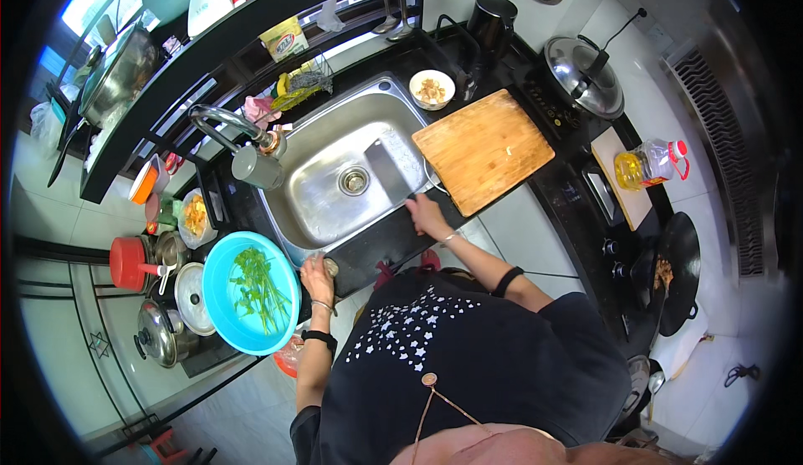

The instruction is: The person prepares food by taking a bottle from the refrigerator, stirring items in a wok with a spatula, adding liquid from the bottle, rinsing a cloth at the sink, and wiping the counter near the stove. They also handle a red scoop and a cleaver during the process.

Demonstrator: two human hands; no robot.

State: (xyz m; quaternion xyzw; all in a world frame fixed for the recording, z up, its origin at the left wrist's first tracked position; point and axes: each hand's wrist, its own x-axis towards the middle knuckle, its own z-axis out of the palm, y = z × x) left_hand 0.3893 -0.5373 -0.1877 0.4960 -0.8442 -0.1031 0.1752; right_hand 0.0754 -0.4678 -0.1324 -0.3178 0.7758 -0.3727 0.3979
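My right hand is closed around the dark handle of a kitchen cleaver at the front rim of the sink. The cleaver's broad grey blade hangs over the right side of the steel sink basin. At the sink's front left corner, my left hand holds a small tan lump, which I cannot identify for sure. Close to its left stands a turquoise plastic basin with leafy green herbs in it. A wooden cutting board lies right of the sink.
A chrome faucet arches over the sink's left. Behind the board sits a bowl of chopped food. To the right are a lidded pan, an oil bottle and a wok. Lidded pots crowd the left.
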